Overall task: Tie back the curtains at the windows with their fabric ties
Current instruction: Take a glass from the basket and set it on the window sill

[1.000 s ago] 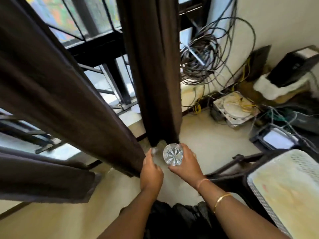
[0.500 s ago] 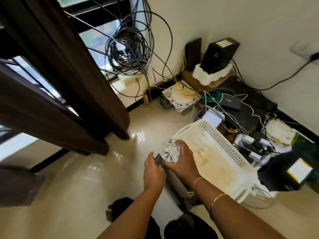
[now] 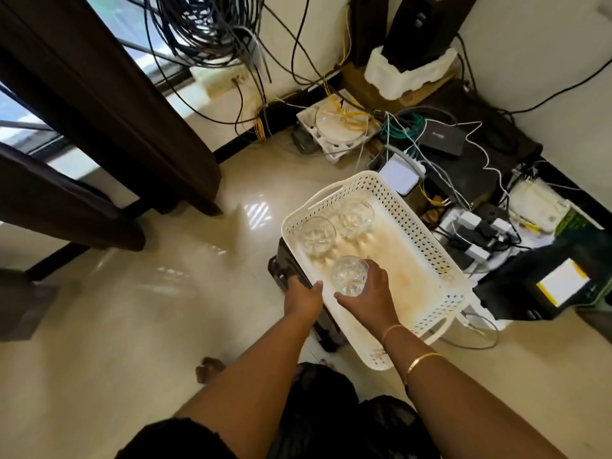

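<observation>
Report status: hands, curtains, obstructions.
Right hand grips glass over white basket. Left hand at basket rim. Curtains hang untouched, left of hands. Cables clutter far corner.

The person's right arm carries two ornaments: a thin pinkish thread band [image 3: 392, 330] at the wrist, just behind the right hand [image 3: 367, 301] and its fingers [image 3: 346, 300], and a slim gold bangle [image 3: 424, 359] a little farther back from the fingers. The left hand [image 3: 303, 298] and forearm are bare. Farthest from the fingers, a black garment [image 3: 331, 409] with a frayed edge shows.
</observation>
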The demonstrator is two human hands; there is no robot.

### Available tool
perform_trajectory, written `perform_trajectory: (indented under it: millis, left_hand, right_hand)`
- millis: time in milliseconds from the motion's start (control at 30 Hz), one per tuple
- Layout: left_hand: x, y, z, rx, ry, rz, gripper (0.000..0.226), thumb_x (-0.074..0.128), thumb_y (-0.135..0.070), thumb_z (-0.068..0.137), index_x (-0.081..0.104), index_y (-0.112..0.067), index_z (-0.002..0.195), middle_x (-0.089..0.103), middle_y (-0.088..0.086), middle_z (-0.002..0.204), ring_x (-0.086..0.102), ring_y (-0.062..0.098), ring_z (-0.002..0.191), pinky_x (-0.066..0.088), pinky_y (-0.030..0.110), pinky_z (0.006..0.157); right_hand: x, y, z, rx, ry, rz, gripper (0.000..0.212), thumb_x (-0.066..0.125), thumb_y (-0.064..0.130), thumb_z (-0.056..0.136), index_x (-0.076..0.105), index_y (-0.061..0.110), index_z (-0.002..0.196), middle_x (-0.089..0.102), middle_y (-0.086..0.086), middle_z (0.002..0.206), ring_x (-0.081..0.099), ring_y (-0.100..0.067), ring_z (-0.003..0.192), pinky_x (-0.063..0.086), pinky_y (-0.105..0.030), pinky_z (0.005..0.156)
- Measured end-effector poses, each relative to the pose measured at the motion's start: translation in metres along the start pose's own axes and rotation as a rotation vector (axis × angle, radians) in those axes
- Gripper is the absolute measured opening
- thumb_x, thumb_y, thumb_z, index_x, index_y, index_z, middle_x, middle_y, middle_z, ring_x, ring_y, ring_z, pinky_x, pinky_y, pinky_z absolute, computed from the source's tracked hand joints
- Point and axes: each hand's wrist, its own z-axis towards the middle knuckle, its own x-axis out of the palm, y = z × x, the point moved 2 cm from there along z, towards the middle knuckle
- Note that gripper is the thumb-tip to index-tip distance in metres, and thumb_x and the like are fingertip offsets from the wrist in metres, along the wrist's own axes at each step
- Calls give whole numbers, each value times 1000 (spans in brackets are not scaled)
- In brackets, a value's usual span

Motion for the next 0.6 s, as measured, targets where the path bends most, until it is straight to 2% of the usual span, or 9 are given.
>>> perform_trajectory:
  millis: [133,367,467,600]
  left_hand:
    - [11,4,10,-41,29,-56,32,48,-24,96,43,-9,123,57,17,122,58,36,107,50,49,90]
    - [22,8,8,-131,5,-164,24,42,-6,95,45,-6,118,57,17,116,61,36,98,57,50,73]
    - [31,9,1,-134,18,-202,15,42,-3,92,44,-10,106,57,15,110,62,32,92,58,44,65]
    - [35,8,0,-106,8,-165,19,43,-5,92,45,-10,111,58,14,109,63,32,91,58,47,66]
  right_hand:
    - [12,-11,11,-11,26,-8,84,80,23,65,32,15,133,37,-11,130,42,-28,121,40,-33,97]
    - [19,-15,23,-56,56,-34,80,80,21,65,35,13,131,43,-10,129,44,-25,118,34,-19,81]
    - [19,-15,25,-61,61,-6,81,82,21,64,37,12,130,45,-10,127,45,-23,117,34,-17,81]
    - [16,-21,29,-55,89,-10,82,80,18,65,33,11,132,43,-11,131,46,-25,119,37,-21,87]
